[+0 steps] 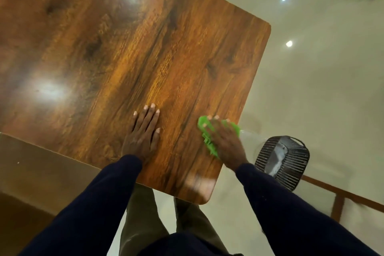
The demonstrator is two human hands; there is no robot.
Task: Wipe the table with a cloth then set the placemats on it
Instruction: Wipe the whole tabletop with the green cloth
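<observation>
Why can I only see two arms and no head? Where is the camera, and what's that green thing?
The camera is worn on the person's head and looks down. So you see what they see: their own two arms in dark sleeves, but no face. There is no robot here, just bare hands. The big brown surface is a wooden table. The left hand lies flat on it with straight fingers and holds nothing. The right hand presses a green cloth onto the table near its edge; that cloth is for wiping. On the floor beside the table stands a dark basket. I can't tell what is inside it.
</observation>
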